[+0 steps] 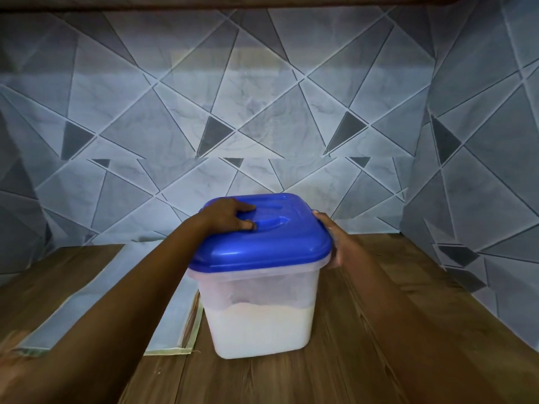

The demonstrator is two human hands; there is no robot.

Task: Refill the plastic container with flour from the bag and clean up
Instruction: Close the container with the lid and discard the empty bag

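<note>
A clear plastic container (259, 313) stands on the wooden surface in the middle of the view. White flour (259, 330) fills roughly its lower half. A blue lid (280, 237) sits closed on top. My left hand (230, 215) lies on the lid, fingers curled over its moulded handle at the back left. My right hand (335, 243) presses against the container's right side, just under the lid's rim. The flour bag is not in view.
The container sits on a wooden shelf (379, 330) inside a nook lined with grey geometric wallpaper (262, 112) at the back and both sides. A loose strip of the same wallpaper (87, 310) lies flat on the wood to the left, its edge touching the container's base.
</note>
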